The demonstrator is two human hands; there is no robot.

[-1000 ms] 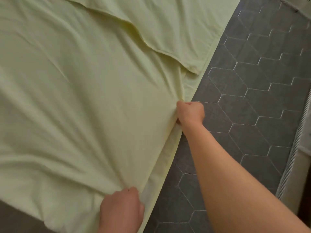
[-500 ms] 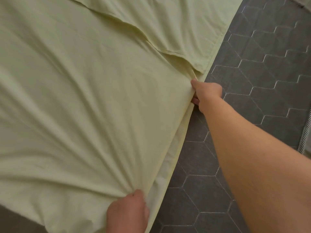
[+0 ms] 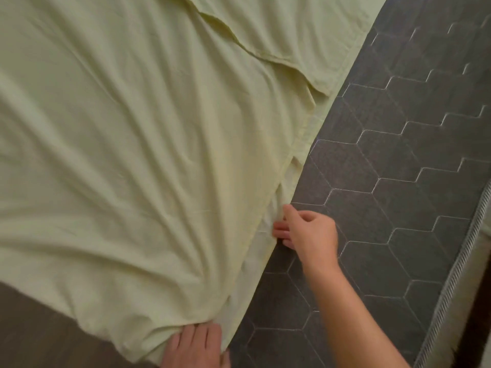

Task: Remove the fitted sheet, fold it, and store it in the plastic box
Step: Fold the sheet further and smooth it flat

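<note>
The pale green fitted sheet (image 3: 132, 155) lies spread and creased over a dark grey mattress (image 3: 398, 155), and a folded-over layer shows at the top right. My left hand (image 3: 196, 346) is at the bottom edge, closed on a gathered bunch of the sheet's near corner, and creases fan out from it. My right hand (image 3: 308, 232) is at the sheet's right edge, with the thumb on top and the fingers tucked under the hem, pinching it. No plastic box is in view.
The mattress has a hexagon-quilted top. Its striped piped edge (image 3: 451, 277) runs down the right side. A dark brownish surface (image 3: 39, 330) shows past the sheet at the bottom left.
My right hand has slid back down the sheet's right edge toward me and now holds the hem lower. My left hand keeps its hold on the gathered corner.
</note>
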